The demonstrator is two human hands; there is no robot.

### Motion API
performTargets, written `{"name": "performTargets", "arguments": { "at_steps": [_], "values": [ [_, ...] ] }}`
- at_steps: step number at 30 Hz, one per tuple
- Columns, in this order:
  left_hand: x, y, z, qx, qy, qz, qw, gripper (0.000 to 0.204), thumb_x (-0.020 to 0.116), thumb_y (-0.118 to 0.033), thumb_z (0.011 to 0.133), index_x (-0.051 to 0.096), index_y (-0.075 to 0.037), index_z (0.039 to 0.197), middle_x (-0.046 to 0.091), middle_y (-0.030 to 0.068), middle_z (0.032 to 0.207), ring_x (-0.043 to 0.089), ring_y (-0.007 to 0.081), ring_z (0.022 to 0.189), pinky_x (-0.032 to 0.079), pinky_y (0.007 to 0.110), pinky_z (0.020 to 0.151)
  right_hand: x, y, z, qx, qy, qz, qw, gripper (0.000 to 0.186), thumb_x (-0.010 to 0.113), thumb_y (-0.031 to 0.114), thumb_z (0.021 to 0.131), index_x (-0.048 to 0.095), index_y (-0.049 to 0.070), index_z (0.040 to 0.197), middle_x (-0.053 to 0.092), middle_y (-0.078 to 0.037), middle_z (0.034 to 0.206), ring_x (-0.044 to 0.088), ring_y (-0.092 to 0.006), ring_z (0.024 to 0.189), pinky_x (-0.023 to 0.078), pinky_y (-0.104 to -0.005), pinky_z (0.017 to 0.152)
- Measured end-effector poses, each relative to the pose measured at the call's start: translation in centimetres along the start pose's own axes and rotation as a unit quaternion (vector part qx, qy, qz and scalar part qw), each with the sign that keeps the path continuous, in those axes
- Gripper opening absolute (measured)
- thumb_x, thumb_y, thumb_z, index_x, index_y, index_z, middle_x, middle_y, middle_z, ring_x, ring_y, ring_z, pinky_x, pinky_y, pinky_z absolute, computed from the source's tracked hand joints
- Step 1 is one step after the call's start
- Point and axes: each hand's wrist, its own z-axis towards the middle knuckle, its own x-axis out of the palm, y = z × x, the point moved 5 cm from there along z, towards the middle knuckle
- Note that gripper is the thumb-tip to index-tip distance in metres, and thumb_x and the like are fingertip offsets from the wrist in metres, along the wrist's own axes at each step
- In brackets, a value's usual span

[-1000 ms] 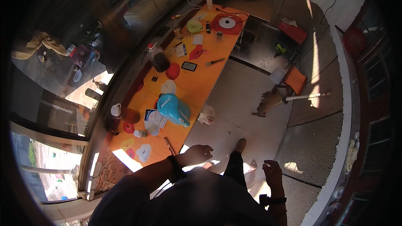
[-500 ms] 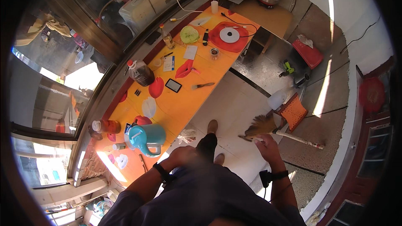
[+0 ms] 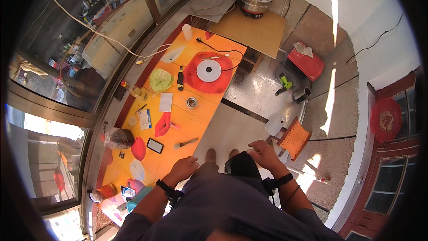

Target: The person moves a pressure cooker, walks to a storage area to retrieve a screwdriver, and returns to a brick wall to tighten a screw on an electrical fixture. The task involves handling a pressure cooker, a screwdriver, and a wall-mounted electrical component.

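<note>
My left hand (image 3: 183,168) hangs just off the table's near edge, fingers loosely extended, with nothing seen in it. A flat brush (image 3: 186,143) lies closest to it on the orange table (image 3: 196,118), beside a dark-framed phone-like rectangle (image 3: 155,146). Over the floor on the other side, my right hand (image 3: 264,154) is open and holds nothing visible, near an orange woven stool (image 3: 294,139). Farther along the table are a metal cup (image 3: 191,102), a white lid (image 3: 208,71) on a red mat, a black-and-yellow tool (image 3: 180,78) and a green round item (image 3: 161,79).
A large jug of dark liquid (image 3: 120,139) and a red-orange jar (image 3: 104,193) stand along the window side. A teal pitcher (image 3: 137,200) is partly behind my left arm. Beyond the table, a steel pot (image 3: 255,0) sits on a board. A red bin (image 3: 306,64) stands by the wall.
I have moved forward along the table, and my view has shifted toward its far end. Both feet now show side by side. The broom on the right is now mostly hidden by my right arm.
</note>
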Motion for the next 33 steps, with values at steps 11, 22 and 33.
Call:
{"name": "performTargets", "arguments": {
  "at_steps": [11,22,33],
  "values": [
    [0.8,-2.9,5.5,-0.195,-0.044,-0.114,0.973,0.042,0.059,-0.027,0.085,0.06,0.001,0.116,0.068,0.0176,0.101,0.066,0.0256,0.094,0.05,0.033,0.083,-5.0,-12.3,12.7,0.038,0.127,-0.065,0.989,0.037,0.065,0.036,0.084,0.068,0.005,0.104,0.064,-0.017,0.103,0.067,-0.0266,0.08,0.053,-0.0359,0.075],
    [5.7,-6.5,7.4,-0.28,-0.015,-0.233,0.931,0.039,0.058,-0.023,0.087,0.058,0.001,0.117,0.068,0.0145,0.095,0.067,0.0192,0.087,0.052,0.03,0.076,-7.8,-30.7,12.5,0.199,0.148,0.074,0.966,0.045,0.059,0.041,0.089,0.059,0.003,0.112,0.064,-0.006,0.098,0.063,-0.0169,0.081,0.05,-0.0305,0.07],
    [7.0,-5.7,11.3,-0.277,0.028,-0.236,0.931,0.036,0.06,-0.018,0.087,0.057,0.003,0.117,0.068,0.0131,0.094,0.066,0.0174,0.084,0.051,0.027,0.071,-11.3,-33.7,10.5,0.344,0.009,0.243,0.907,0.041,0.059,0.032,0.09,0.056,0.003,0.119,0.064,-0.009,0.094,0.064,-0.017,0.077,0.052,-0.0306,0.069]
  ]
}}
